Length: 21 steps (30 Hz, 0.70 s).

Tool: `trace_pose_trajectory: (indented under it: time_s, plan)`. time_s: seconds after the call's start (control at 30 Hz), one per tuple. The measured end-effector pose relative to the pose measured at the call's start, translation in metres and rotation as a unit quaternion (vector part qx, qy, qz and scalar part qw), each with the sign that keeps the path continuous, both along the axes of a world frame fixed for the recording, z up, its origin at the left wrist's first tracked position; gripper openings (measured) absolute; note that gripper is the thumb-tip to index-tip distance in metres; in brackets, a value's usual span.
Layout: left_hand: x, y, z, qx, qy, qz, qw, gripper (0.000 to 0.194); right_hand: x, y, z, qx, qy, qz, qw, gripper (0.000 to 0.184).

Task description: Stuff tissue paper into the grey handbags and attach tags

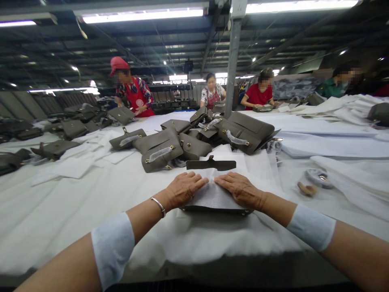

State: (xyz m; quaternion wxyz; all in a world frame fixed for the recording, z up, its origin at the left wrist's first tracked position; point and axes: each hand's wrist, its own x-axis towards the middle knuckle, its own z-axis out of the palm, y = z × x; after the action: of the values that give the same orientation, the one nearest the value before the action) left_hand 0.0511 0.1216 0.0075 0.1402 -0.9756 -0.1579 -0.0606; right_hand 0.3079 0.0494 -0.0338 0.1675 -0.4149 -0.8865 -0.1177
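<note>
A dark grey-brown handbag [217, 210] lies on the white-covered table right in front of me, its flap [211, 164] pointing away. Over its body is spread a sheet of white paper [212, 196]. My left hand [184, 188] lies on the left side of this sheet, fingers stretched towards the middle. From the other side my right hand [240, 188] rests on the paper the same way, its fingertips close to those of the left. Both hands look flat, with nothing gripped. The paper and hands hide most of the bag's body.
Beyond the bag is a heap of similar handbags [194, 146] with wrapped handles. To the right lie a wrapped strap [317, 178] and layered white sheets [334, 142]. Several co-workers, one in a red cap [119, 65], stand across the table near a metal post [233, 69].
</note>
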Motion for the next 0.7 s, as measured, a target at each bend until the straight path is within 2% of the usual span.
trace_pose_trajectory:
  time_s: [0.1, 0.17, 0.27, 0.33, 0.47, 0.57, 0.63, 0.7]
  plan:
    - [-0.001, 0.007, 0.002, -0.072, -0.008, 0.033, 0.997, 0.030, -0.002, 0.001, 0.010, -0.022, -0.009, 0.000, 1.000, 0.048]
    - [-0.001, 0.013, -0.001, -0.144, -0.051, 0.116, 0.981, 0.031, -0.007, 0.003, 0.022, -0.059, -0.021, -0.028, 0.998, 0.044]
    - [-0.001, 0.020, -0.011, -0.204, -0.129, 0.256, 0.936, 0.035, -0.020, 0.007, 0.037, -0.105, -0.021, -0.080, 0.991, 0.027]
    - [-0.003, 0.025, -0.019, -0.219, -0.151, 0.300, 0.916, 0.036, -0.026, 0.009, 0.038, -0.101, 0.006, -0.104, 0.989, 0.022]
    - [-0.007, 0.027, -0.026, -0.260, -0.168, 0.347, 0.885, 0.034, -0.026, 0.009, 0.024, -0.089, 0.081, -0.135, 0.984, 0.022]
    - [-0.010, 0.022, -0.024, -0.262, -0.182, 0.377, 0.870, 0.042, -0.016, 0.008, 0.016, -0.101, 0.107, -0.134, 0.980, 0.024]
    - [-0.011, 0.016, -0.018, -0.233, -0.198, 0.376, 0.875, 0.047, -0.009, 0.009, 0.016, -0.117, 0.104, -0.118, 0.981, 0.027]
    - [-0.008, 0.011, -0.011, -0.170, -0.224, 0.327, 0.902, 0.050, -0.004, 0.012, 0.020, -0.135, 0.088, -0.097, 0.982, 0.030]
